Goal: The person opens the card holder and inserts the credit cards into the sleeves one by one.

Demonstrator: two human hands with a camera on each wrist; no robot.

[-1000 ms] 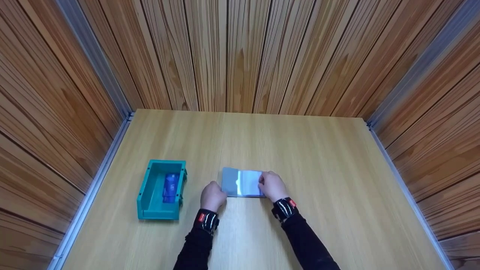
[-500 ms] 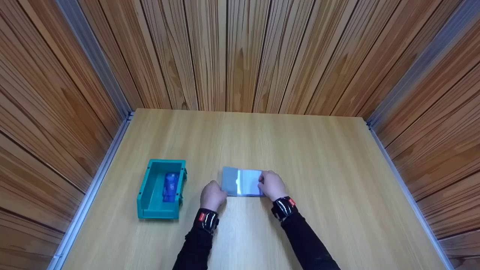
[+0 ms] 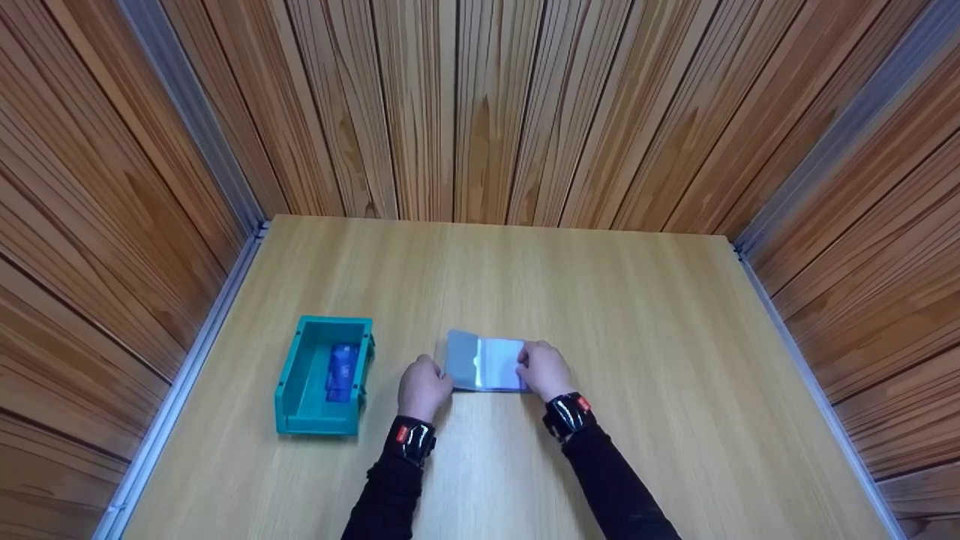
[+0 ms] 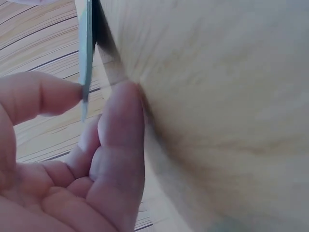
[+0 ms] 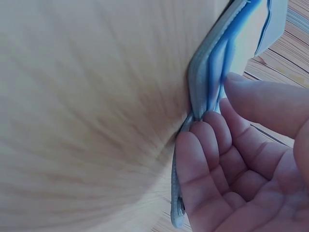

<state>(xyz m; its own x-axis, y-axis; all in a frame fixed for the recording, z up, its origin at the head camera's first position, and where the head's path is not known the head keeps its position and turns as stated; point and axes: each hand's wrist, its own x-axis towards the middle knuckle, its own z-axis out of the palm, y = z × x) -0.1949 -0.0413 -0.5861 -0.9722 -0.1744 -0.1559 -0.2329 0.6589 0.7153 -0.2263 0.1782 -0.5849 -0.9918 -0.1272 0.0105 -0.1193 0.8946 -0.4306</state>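
A small grey-blue wallet (image 3: 461,358) lies spread on the table in the head view, with a shiny bluish clear sleeve (image 3: 500,365) on its right half. Stitching runs along its edge (image 5: 197,72) in the right wrist view. My left hand (image 3: 424,388) holds the left flap (image 4: 87,58) by its edge, thumb on one face and curled fingers on the other side. At the right end, my right hand (image 3: 545,370) has its thumb over the sleeve and its fingers bent at the edge. A narrow tab with a metal snap (image 5: 180,208) hangs beside those fingers.
A teal plastic bin (image 3: 289,386) stands to the left on the wooden table (image 3: 637,337), with a dark blue translucent item (image 3: 342,371) lying in it. Wood-panelled walls (image 3: 495,112) and grey metal rails (image 3: 187,360) border the table.
The wallet's left flap has tilted up slightly, and my left hand has shifted a little with it. My right hand stays at the right end. The head view has shifted slightly.
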